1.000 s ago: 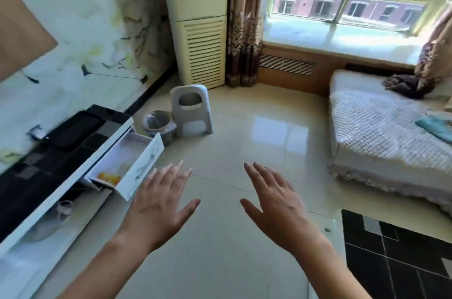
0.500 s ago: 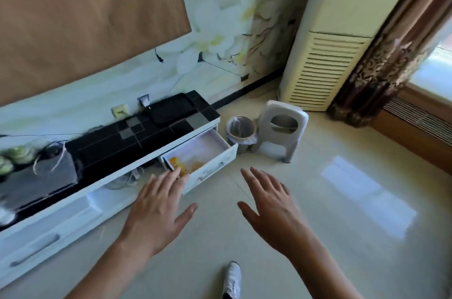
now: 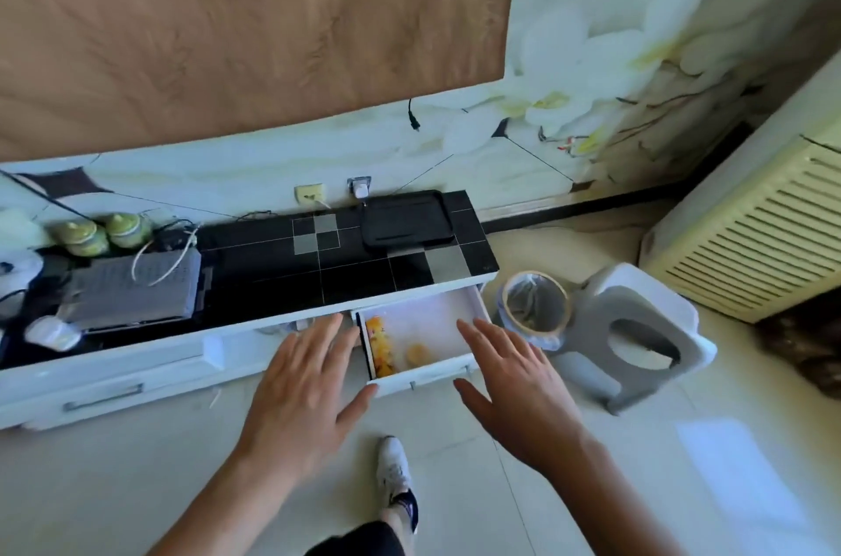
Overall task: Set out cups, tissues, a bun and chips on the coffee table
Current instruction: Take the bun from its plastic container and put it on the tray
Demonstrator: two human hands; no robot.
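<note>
White and pulled out from the right end of the low TV cabinet (image 3: 113, 378), the drawer (image 3: 423, 373) is standing open. Inside it, the chip bag (image 3: 381, 346), yellow and orange, is lying along the left wall, its long axis running from the near front panel toward the far back of the drawer; which end is its top cannot be told. Just right of the bag's near half, the bun (image 3: 419, 354) is sitting on the drawer floor as a small round golden shape, close to the bag, though contact between them cannot be told.

The person's left hand (image 3: 305, 396) is hovering over the floor just left of the drawer, fingers straight and spread wide, holding nothing. The right hand (image 3: 514, 391) is hovering at the drawer's right near corner, fingers likewise straight and spread wide, gripping nothing.

To the right of the drawer, a small waste bin (image 3: 537, 309) lined with a clear bag is standing on the tiled floor, its contents too blurred to name. A grey-and-white plastic stool (image 3: 646, 328) is standing just right of the bin. On the cabinet's black top, a dark tray (image 3: 405, 221) is resting at the far right, and two green lidded jars (image 3: 100, 230) are sitting at the far left.
</note>
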